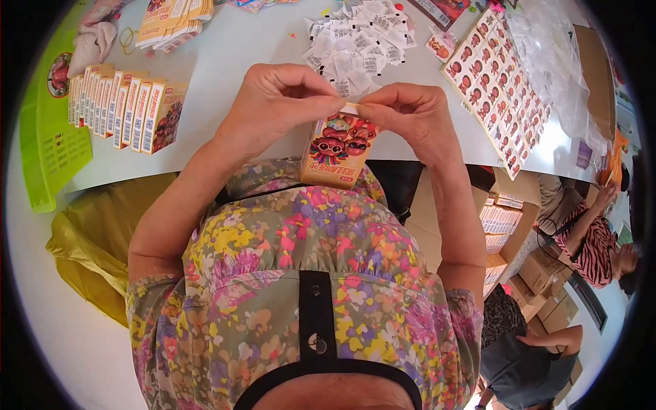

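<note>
A small printed box with cartoon characters in sunglasses stands at the table's near edge, close to my body. Both of my hands are at its far end, closed around a narrow pale flap. My left hand pinches the flap's left side between thumb and fingers. On the other side, my right hand pinches the flap near its right corner, its thumb along the box's edge. The inside of the box is hidden. Just beyond my fingers lies a loose heap of small white sachets.
At left stands a row of similar boxes, beside a green plastic basket. Flat cartons are stacked behind. A sticker sheet and clear plastic lie right. A yellow bag hangs below. Other people work at right.
</note>
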Motion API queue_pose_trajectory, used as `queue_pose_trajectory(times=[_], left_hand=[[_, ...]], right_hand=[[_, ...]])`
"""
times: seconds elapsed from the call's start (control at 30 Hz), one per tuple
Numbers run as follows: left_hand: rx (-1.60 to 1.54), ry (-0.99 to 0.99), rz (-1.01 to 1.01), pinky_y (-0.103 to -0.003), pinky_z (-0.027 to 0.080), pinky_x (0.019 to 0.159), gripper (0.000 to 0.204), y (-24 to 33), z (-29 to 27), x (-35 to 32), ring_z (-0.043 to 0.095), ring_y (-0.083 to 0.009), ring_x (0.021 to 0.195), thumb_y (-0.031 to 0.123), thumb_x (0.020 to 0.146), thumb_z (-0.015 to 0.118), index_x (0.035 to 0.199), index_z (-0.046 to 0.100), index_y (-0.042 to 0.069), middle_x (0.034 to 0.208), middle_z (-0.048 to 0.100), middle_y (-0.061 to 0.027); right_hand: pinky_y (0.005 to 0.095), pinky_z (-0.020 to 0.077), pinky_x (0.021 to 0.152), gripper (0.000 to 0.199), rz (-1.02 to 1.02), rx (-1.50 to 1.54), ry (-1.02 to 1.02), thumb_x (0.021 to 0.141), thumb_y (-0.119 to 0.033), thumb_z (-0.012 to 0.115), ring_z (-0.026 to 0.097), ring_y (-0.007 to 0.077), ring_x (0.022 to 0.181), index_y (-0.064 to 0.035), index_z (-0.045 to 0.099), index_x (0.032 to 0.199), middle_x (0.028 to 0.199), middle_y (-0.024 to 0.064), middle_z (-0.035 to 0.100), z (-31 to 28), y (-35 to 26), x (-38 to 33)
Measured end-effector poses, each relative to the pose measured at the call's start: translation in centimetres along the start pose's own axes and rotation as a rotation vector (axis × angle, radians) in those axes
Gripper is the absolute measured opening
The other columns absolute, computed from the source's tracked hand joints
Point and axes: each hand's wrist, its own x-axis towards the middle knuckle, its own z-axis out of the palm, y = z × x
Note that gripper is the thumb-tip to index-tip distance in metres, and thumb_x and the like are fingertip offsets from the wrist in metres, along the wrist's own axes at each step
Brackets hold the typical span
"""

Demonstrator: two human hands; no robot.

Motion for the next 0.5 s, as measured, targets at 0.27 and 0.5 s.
queue_pose_trajectory(times=[0.27, 0.5], left_hand=[[-0.039, -0.147, 0.082, -0.021, 0.050, 0.071, 0.016, -1.4, 0.1, -1.5, 0.061, -0.0063, 0.082, 0.000, 0.082, 0.072, 0.097, 0.069, 0.002, 0.096, 0.064, -0.0015], [0.006, -0.292, 0.005, -0.025, 0.051, 0.085, 0.035, -2.8, -0.5, -1.9, 0.061, -0.0130, 0.102, -0.007, 0.081, 0.069, 0.114, 0.061, 0.002, 0.113, 0.062, -0.0067]], right_hand=[[0.0255, 0.0526, 0.078, 0.019, -0.083, 0.115, 0.144, 0.084, -0.005, 0.071, 0.063, 0.0116, 0.089, 0.0035, 0.070, 0.101, 0.100, 0.0089, 0.069, 2.8, 1.9, -3.1], [0.0262, 0.0535, 0.078, 0.019, -0.147, 0.190, 0.290, 0.087, -0.003, 0.067, 0.063, 0.0122, 0.095, -0.0013, 0.067, 0.106, 0.107, 0.0085, 0.066, 3.7, 4.5, -4.5]])
